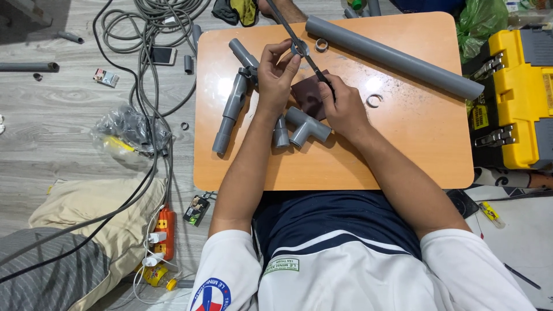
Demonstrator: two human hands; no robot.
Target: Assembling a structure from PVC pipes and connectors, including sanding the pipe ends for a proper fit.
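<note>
My left hand [277, 75] pinches a small grey pipe ring [299, 49] above the wooden table [403, 155]. My right hand [345, 109] grips a long thin dark file [288, 29], which passes through or against the ring and runs toward the table's far edge. A brown piece of sandpaper [308, 92] lies under my right hand's fingers. A grey tee fitting [308, 128] rests just below both hands, with a short grey coupling [280, 135] beside it.
On the table lie a long grey pipe [391, 55], a jointed pipe assembly [236, 95], a cut ring [321, 44] and a split ring [374, 100]. A yellow toolbox [518, 98] stands right. Cables [150, 34], phone [161, 56], a bag of fittings [129, 132] and an orange power strip [163, 230] lie left.
</note>
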